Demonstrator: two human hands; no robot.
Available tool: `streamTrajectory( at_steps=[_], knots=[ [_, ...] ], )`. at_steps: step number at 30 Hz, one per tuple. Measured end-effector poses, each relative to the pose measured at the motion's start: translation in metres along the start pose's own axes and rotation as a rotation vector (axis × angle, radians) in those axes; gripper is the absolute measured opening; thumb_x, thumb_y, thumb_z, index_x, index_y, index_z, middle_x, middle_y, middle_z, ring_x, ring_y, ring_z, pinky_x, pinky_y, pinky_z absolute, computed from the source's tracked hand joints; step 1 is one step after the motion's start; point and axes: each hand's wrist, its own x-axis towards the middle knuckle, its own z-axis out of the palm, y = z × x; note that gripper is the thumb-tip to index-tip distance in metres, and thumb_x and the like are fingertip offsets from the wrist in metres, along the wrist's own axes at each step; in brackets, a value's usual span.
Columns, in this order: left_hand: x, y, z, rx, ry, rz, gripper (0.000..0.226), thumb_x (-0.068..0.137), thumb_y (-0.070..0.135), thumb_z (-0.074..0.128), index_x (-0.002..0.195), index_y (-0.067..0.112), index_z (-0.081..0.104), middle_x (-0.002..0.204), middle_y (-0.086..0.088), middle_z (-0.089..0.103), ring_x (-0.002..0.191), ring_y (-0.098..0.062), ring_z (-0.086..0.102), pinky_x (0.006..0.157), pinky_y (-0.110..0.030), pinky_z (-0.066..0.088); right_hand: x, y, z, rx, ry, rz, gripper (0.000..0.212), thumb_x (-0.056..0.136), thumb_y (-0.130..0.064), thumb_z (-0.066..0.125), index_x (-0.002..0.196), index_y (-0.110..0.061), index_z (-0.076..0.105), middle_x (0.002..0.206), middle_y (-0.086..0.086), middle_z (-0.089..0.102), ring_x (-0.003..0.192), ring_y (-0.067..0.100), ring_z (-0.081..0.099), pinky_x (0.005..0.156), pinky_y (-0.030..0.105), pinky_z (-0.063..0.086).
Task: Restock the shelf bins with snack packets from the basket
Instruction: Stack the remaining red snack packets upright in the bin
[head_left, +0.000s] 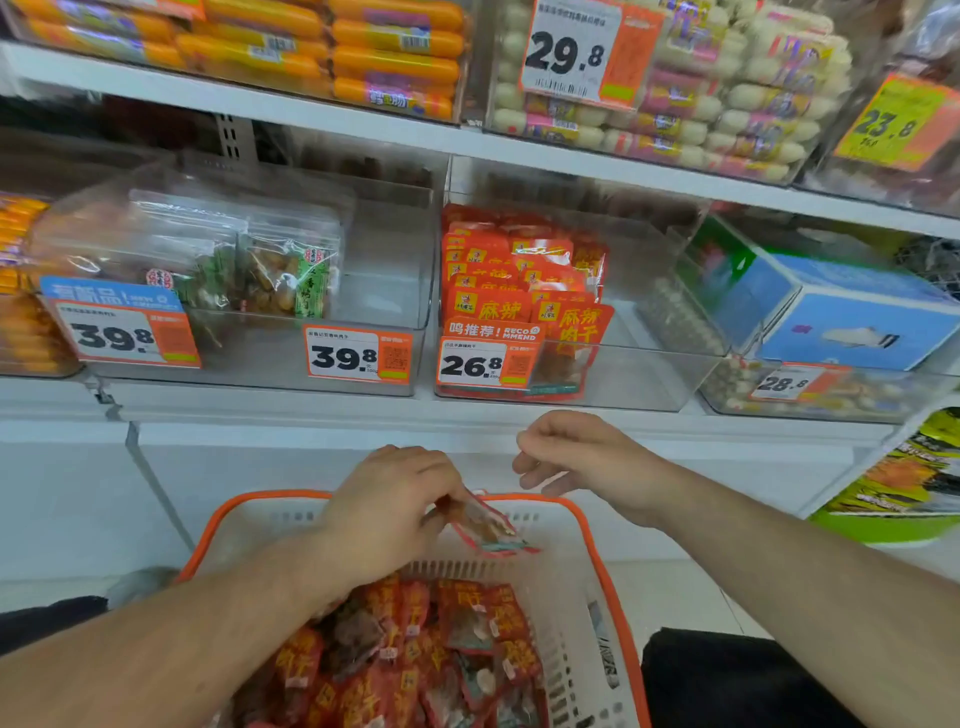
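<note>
A white basket with an orange rim (613, 587) sits low in front of me, holding several red snack packets (415, 660). Above its far edge my left hand (395, 499) pinches one red packet (485, 525) by its end. My right hand (576, 452) hovers to the right of it, fingers loosely curled and holding nothing. Straight ahead on the middle shelf, a clear bin (644, 374) with a 26.8 price tag holds a stack of the same red packets (519, 291) on its left side; its right side is bare.
To the left, a clear bin (379, 291) with 39.8 tags holds green-labelled packs. At the right, a blue box (852, 317) lies in another bin. The upper shelf carries orange sausages and white snack packs. A white shelf ledge (363, 410) runs between the bins and the basket.
</note>
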Motion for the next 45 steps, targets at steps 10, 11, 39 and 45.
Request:
streamTrajectory(
  at_steps=[10,11,39,45],
  knots=[
    [0.060,0.012,-0.043,0.221,0.585,0.413,0.018,0.082,0.013,0.071,0.089,0.025,0.059,0.103,0.006,0.053,0.092,-0.021,0.052,0.085,-0.034,0.032,-0.010,-0.015,0.000,0.447,-0.130,-0.010,0.018,0.089,-0.025,0.067,0.103,-0.016,0.074,0.103,0.010,0.072,0.094,0.023,0.063,0.084,0.037,0.043],
    [0.068,0.014,-0.045,0.239,0.593,0.404,0.018,0.079,0.013,0.073,0.088,0.025,0.062,0.104,0.004,0.053,0.094,-0.022,0.052,0.085,-0.034,0.032,-0.010,-0.016,-0.003,0.488,-0.125,-0.024,0.018,0.089,-0.020,0.068,0.104,-0.014,0.074,0.103,0.008,0.072,0.095,0.024,0.063,0.085,0.037,0.045],
    [0.189,-0.033,-0.045,-0.018,0.397,-0.617,0.052,0.087,0.052,0.055,0.123,0.016,0.059,0.132,0.002,0.054,0.122,-0.019,0.046,0.098,-0.036,0.039,0.183,-0.003,-0.193,0.060,0.798,0.082,0.033,0.081,-0.030,0.079,0.103,-0.010,0.066,0.102,0.009,0.069,0.094,0.028,0.067,0.088,0.041,0.056],
    [0.187,-0.036,-0.042,-0.019,0.430,-0.621,0.054,0.084,0.053,0.056,0.127,0.021,0.054,0.133,0.009,0.052,0.124,-0.016,0.046,0.095,-0.037,0.042,0.217,-0.001,-0.191,-0.005,0.743,0.109,0.027,0.085,-0.024,0.076,0.103,-0.007,0.066,0.106,0.011,0.069,0.094,0.026,0.066,0.080,0.034,0.052]
  ],
)
